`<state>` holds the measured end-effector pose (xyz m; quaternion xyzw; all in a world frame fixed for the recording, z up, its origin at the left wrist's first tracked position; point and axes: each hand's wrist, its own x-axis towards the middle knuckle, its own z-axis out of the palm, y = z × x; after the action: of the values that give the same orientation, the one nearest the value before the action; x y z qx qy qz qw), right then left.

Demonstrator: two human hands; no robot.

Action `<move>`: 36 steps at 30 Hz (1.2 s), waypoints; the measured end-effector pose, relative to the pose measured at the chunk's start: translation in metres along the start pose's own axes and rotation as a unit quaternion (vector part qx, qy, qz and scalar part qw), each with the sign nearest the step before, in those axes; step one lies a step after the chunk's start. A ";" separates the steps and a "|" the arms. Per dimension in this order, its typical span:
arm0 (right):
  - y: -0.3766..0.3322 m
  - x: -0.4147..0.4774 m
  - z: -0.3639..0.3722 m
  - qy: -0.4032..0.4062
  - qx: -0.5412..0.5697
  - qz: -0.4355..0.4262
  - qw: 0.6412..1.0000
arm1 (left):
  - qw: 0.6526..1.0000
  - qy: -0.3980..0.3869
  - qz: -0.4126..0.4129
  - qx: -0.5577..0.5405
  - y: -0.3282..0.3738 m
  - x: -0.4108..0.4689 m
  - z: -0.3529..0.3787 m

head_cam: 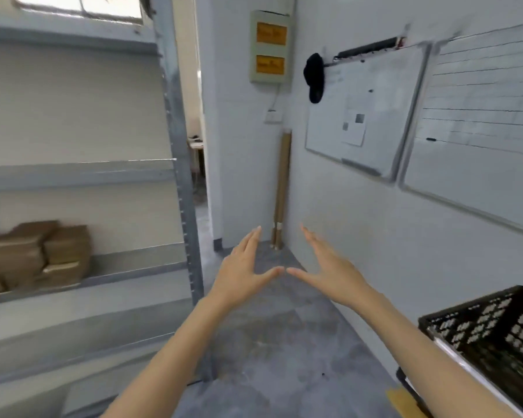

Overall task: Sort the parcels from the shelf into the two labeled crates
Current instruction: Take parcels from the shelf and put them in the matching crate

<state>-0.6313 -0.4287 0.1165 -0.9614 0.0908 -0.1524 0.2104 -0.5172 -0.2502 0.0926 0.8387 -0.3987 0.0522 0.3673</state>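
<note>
Both arms are out in front, bare to the elbow. The left hand [244, 267] is spread flat, fingers straight and pointing up toward the corner, holding nothing. The right hand [325, 268] mirrors it: fingers straight, released, nothing in it. The two thumbs point inward at each other, tips very close; whether they actually touch, I can't tell from here. Both hands hang in the air above the grey floor [269, 351], touching none of the goods.

The parcels [34, 256] sit off to the left, a stack of brown cardboard packets on a lower board of the grey metal shelf [180, 176], well apart from either hand. They look blurred, so I can't count them.

Down at the right edge, a black plastic crate [495, 336] with latticed walls, just beside the right forearm. Its contents are hard to make out.

On the right wall, a whiteboard [372, 95] with a paper stuck on it, and a second ruled board [480, 110] beside it. A black cap [314, 76] hangs by the first board's top corner. In the far corner, cardboard tubes [282, 188] lean upright, below a wall box [271, 46] bearing two orange labels.
</note>
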 end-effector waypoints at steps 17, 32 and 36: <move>-0.271 0.223 0.220 -0.083 0.072 -0.175 0.978 | 0.974 0.117 -0.142 0.135 -0.292 -0.045 -0.247; -0.358 0.386 0.377 -0.165 0.125 -0.196 0.958 | 0.939 0.145 -0.267 0.160 -0.493 -0.018 -0.304; -0.363 0.432 0.413 -0.191 0.120 -0.189 0.956 | 0.935 0.129 -0.281 0.176 -0.540 0.006 -0.305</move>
<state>-0.0499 -0.0513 0.0266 -0.9397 -0.1534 -0.0132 0.3054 -0.0688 0.1689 0.0056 0.9537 -0.0810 0.1237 0.2618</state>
